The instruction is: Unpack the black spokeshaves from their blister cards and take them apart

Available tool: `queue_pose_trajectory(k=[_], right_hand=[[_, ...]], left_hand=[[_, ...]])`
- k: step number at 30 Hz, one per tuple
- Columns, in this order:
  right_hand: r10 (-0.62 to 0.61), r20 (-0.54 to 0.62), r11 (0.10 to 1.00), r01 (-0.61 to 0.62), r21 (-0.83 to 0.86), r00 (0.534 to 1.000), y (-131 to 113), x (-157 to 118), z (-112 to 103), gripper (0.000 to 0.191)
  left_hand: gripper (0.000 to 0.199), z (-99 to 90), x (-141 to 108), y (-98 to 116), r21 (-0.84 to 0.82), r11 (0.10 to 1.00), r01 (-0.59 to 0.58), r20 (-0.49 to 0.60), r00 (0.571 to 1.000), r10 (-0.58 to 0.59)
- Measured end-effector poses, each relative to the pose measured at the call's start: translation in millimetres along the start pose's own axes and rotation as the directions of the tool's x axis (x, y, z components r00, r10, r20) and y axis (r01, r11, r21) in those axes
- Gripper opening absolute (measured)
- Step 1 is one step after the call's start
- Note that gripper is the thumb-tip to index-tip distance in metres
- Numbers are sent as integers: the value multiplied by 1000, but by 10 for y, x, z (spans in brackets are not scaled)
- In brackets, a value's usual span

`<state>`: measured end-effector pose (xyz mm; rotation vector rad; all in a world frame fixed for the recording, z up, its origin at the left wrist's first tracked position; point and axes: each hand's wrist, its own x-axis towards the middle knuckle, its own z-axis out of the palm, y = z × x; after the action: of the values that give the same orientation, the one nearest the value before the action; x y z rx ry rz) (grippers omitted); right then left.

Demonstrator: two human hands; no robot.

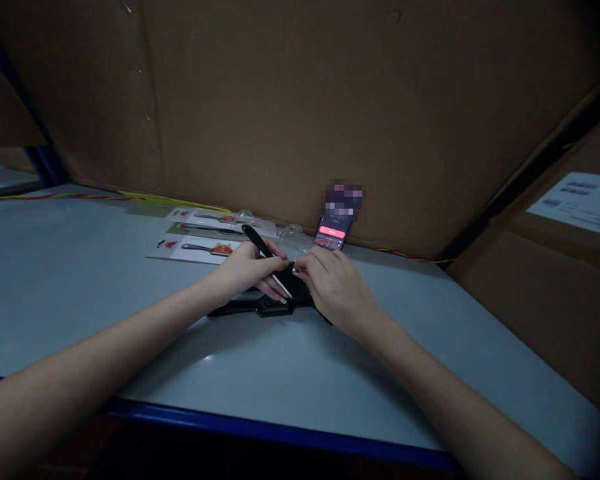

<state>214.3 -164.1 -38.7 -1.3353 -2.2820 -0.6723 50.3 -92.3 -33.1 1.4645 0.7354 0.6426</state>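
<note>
My left hand (253,270) is closed around a slim knife (255,239). Its black handle points up and to the left, and a pale, narrow edge runs down toward the table. Close beside it, my right hand (337,287) has its fingers pinched together at a small shiny spot; what they grip is mostly hidden. Under both hands lie black objects (275,307), one with a long handle-like part (234,308) reaching left. The right hand covers part of them.
Behind my left hand are printed cards picturing knives (190,248) and clear plastic packaging (293,233). A lit phone (333,232) leans against the cardboard wall (260,107). Thin wires (405,255) run along the table's back edge. A blue rail (280,430) borders the front.
</note>
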Motion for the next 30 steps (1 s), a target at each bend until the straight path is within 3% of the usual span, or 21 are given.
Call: queue_pose_trajectory(k=[4, 7, 12, 15, 17, 25, 28, 30], right_hand=[[-135, 93, 990, 137, -15, 986, 31, -14, -16, 23], [-132, 122, 988, 121, 98, 984, 31, -38, -39, 27], [44, -2, 930, -40, 365, 999, -7, -52, -75, 27], [197, 13, 927, -191, 322, 980, -34, -39, -64, 20], [211, 48, 935, -216, 281, 976, -43, -32, -46, 18], [-33, 35, 988, 28, 149, 999, -38, -25, -56, 26], [-65, 13, 971, 60, 231, 998, -28, -33, -46, 29], [-19, -51, 941, 35, 336, 999, -28, -40, -34, 28]], left_hand=[[20, -27, -12, -19, 7, 999, 51, 65, 997, -52], [18, -38, -14, -28, 22, 996, 83, 53, 995, -84], [15, -21, -16, -3, 7, 996, 90, 21, 996, -90], [16, -2, -22, 23, -1, 996, 89, 9, 996, -89], [17, 9, -26, 36, 0, 995, 95, 3, 995, -95], [17, 8, -18, 25, 2, 996, 89, 2, 996, -89], [17, -5, -13, 10, -8, 997, 80, 14, 997, -80], [18, -8, -15, 7, -9, 997, 81, 22, 997, -81]])
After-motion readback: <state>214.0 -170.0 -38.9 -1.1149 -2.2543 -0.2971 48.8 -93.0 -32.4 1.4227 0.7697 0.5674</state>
